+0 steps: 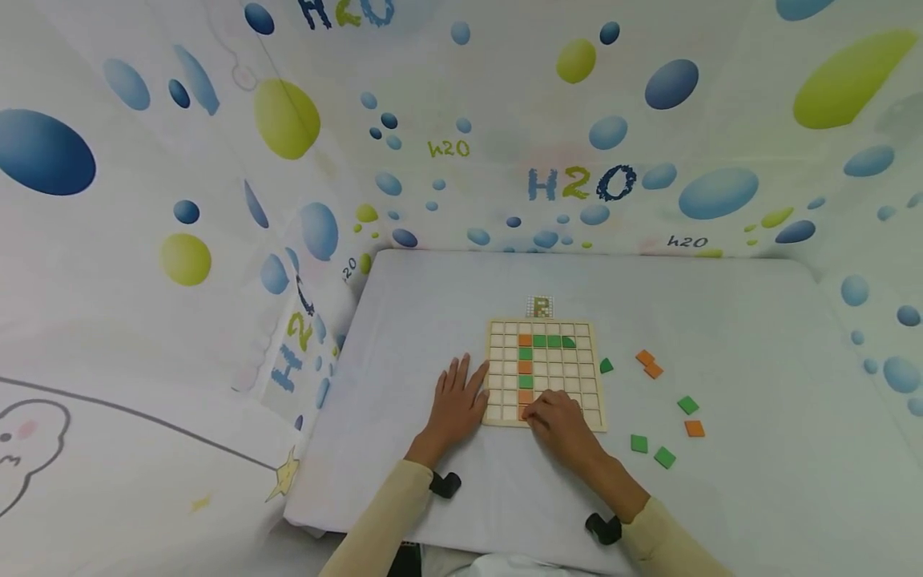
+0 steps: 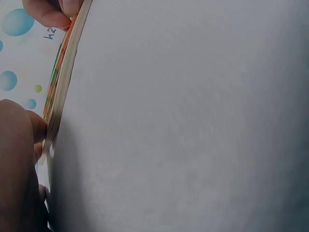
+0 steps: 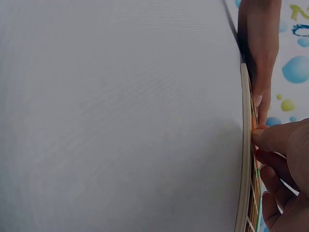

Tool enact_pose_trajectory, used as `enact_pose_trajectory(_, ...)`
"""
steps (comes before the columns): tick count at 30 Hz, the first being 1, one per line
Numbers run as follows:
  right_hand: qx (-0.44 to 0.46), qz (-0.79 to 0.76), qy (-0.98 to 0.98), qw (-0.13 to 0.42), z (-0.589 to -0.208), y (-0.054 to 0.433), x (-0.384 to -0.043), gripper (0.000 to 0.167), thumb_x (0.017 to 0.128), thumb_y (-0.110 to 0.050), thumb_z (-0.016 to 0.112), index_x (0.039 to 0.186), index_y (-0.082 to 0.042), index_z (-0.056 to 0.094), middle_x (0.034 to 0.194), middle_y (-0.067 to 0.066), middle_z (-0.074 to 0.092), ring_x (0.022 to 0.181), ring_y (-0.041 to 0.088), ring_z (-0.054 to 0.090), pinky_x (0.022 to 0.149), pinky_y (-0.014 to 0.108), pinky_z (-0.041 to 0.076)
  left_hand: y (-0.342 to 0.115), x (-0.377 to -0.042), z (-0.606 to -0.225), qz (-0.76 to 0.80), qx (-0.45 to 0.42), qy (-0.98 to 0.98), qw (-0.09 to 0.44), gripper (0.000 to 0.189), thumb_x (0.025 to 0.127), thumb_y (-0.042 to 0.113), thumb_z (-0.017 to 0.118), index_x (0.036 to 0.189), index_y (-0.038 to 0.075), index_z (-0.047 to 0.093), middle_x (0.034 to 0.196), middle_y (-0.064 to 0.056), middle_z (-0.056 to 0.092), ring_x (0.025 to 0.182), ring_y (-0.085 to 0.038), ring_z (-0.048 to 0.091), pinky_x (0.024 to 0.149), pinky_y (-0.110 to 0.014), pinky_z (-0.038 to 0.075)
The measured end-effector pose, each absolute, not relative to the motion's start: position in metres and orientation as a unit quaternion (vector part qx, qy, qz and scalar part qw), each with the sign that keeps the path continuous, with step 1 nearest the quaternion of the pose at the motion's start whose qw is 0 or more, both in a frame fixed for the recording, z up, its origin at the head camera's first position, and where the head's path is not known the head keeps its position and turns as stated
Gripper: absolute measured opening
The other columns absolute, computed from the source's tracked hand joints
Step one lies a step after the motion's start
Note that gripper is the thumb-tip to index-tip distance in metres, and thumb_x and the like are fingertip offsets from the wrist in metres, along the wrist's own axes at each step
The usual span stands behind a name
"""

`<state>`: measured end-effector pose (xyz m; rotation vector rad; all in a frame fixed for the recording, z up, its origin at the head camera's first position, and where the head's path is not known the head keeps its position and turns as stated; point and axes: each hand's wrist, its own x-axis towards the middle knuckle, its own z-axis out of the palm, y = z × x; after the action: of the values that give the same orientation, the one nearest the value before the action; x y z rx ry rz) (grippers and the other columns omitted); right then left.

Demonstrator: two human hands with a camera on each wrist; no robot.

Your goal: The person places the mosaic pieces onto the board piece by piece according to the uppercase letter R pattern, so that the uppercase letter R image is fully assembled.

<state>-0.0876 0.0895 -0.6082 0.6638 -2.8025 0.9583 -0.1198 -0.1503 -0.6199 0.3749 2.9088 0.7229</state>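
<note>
The right hand (image 1: 566, 426) pinched the lowest orange tile (image 1: 522, 409) at its fingertips; the left hand (image 1: 456, 407), fingers straight, touched the board (image 1: 570, 369).

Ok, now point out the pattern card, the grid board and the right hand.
Pattern card (image 1: 540, 307): head view, middle of its printed face.
Grid board (image 1: 541, 369): head view, a bare cell near its middle.
Right hand (image 1: 566, 429): head view, back of the hand.

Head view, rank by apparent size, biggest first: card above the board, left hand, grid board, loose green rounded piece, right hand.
1. Grid board
2. Left hand and right hand: too alike to rank
3. Card
4. Loose green rounded piece
</note>
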Motion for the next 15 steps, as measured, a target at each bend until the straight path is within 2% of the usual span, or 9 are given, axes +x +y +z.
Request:
enact_pose_trajectory(5, 0.216, 0.308, -0.925, 0.045, -0.6082, 0.0874, -0.0878, 0.010, 0.090, -0.008, 0.084, 0.093, -0.018, 0.081, 0.093, -0.008, 0.067, 0.089, 0.014, 0.058, 0.081, 0.037, 0.050, -0.1521, -0.1211, -0.6220, 0.233, 0.120, 0.963, 0.066, 0.058, 0.112, 0.037, 0.038, 0.168, 0.021, 0.032, 0.177, -0.016, 0.014, 0.164, -0.039, 0.009, 0.128, -0.062, 0.012)
enact_pose_trajectory(11, 0.235, 0.315, -0.916, 0.076, -0.6107, 0.0877, -0.0860, 0.015, 0.088, -0.005, 0.086, 0.092, -0.018, 0.080, 0.099, -0.003, 0.067, 0.095, 0.019, 0.062, 0.085, 0.040, 0.053, -0.1540, -0.1209, -0.6262, 0.242, 0.127, 0.961, 0.045, 0.057, 0.111, 0.035, 0.040, 0.165, 0.019, 0.038, 0.175, -0.019, 0.019, 0.162, -0.042, 0.014, 0.125, -0.066, 0.016)
enact_pose_trajectory(15, 0.235, 0.308, -0.917, 0.091, -0.6098, 0.0894, -0.0848, 0.014, 0.086, -0.007, 0.087, 0.092, -0.018, 0.081, 0.103, -0.001, 0.067, 0.098, 0.020, 0.063, 0.085, 0.042, 0.053, -0.1539, -0.1213, -0.6267, 0.238, 0.128, 0.962, 0.049, 0.057, 0.112, 0.036, 0.039, 0.166, 0.020, 0.036, 0.176, -0.017, 0.018, 0.163, -0.041, 0.013, 0.126, -0.065, 0.015)
